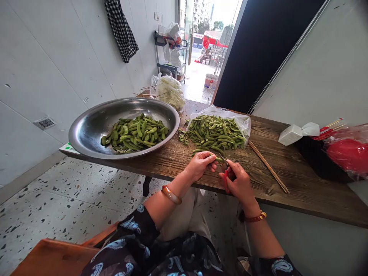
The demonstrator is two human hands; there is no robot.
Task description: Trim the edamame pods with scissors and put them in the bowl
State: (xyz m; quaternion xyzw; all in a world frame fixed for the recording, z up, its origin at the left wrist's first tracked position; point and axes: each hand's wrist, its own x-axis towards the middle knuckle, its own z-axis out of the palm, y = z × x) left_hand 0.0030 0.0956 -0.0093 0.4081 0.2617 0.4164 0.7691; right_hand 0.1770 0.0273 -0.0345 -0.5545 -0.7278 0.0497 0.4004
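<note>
The left hand (202, 165) is closed in a pinch above the near edge of the table (304, 191). The right hand (238, 179) curls into a grip over that table edge. The left forearm (159, 207) and right forearm (264, 237) slant inward from the table's near side.

A white wall (57, 57) rises beside speckled floor (71, 195), a bright doorway (205, 57) beyond.
</note>
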